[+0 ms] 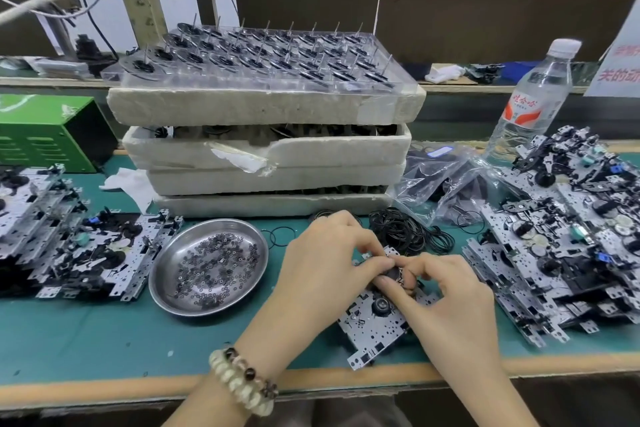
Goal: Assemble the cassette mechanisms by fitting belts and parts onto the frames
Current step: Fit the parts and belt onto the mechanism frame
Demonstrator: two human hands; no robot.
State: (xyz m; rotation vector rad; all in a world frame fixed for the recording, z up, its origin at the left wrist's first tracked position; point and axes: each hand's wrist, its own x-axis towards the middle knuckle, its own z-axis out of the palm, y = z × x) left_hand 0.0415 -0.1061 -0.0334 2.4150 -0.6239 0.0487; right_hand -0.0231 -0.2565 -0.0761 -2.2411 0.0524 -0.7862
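Note:
A metal cassette frame [375, 326] lies tilted on the green mat at the front centre. My left hand [325, 260] grips its upper left part, with fingers curled over the top edge. My right hand [446, 291] pinches a small dark round part [393, 274] on the frame, its fingertips meeting those of the left. A heap of thin black belts [405, 230] lies just behind the hands. A steel dish [162, 274] with several tiny washers stands to the left.
Stacked frames [86, 246] lie at the left and a bigger pile of frames [571, 236] at the right. Foam trays [266, 152] topped by a clear tray of spindled flywheels [263, 52] stand behind. A water bottle [533, 97], plastic bags [446, 180] and a green box [48, 132] are also there.

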